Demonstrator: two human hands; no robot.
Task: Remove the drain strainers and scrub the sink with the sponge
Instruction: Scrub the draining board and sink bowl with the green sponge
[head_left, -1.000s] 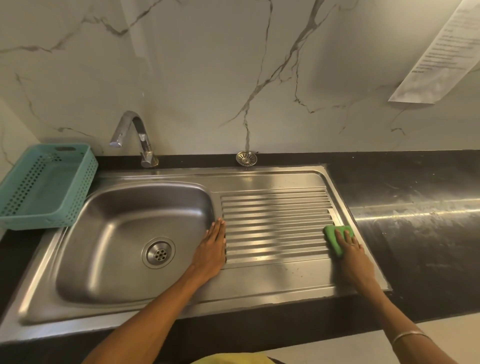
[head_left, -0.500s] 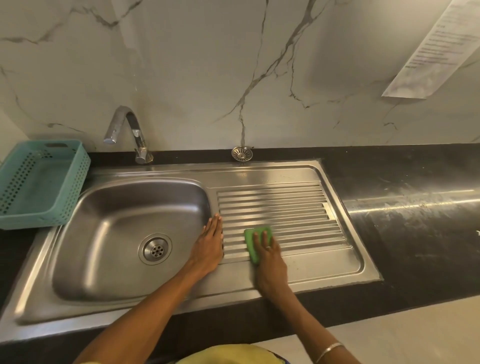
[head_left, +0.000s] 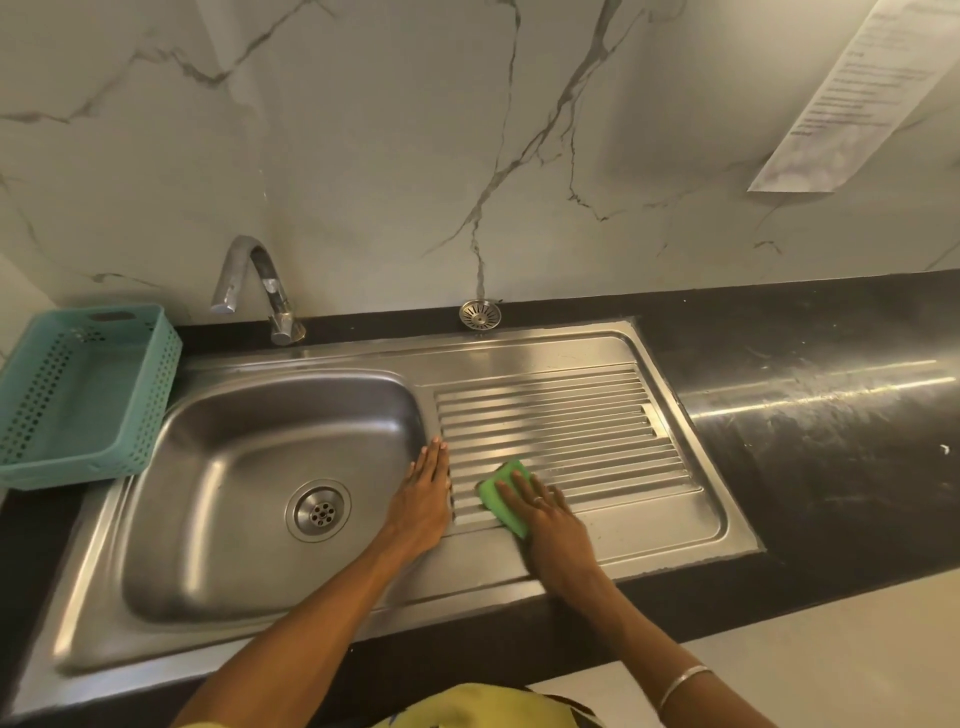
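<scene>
Two bare hands work on the stainless-steel sink (head_left: 597, 348). The right hand (head_left: 545, 514) presses a bright green rectangular sponge (head_left: 501, 491) onto the near left part of the ribbed steel drainboard (head_left: 571, 415), its grip loose, with fingers spread almost flat over the sponge rather than curled round it. The left hand (head_left: 423, 493) lies flat and wide on the ridge between the drainboard and the basin (head_left: 249, 467), fingers straight, holding nothing.

One round slotted metal drain strainer (head_left: 480, 314) already sits out on the black stone worktop (head_left: 831, 395) against the marble wall, just behind the sink rim. The basin drain (head_left: 318, 511) shows a perforated fitting; whether that is a second strainer left to lift I cannot tell.

Risks, as I judge them: with so flat a hold, the sponge could slide out from under the fingers as it crosses the ribs. Wet steel may let the bracing left palm slip towards the basin. Scrubbing only along the ridge tops would leave the grooves dirty, and the basin may be skipped.
</scene>
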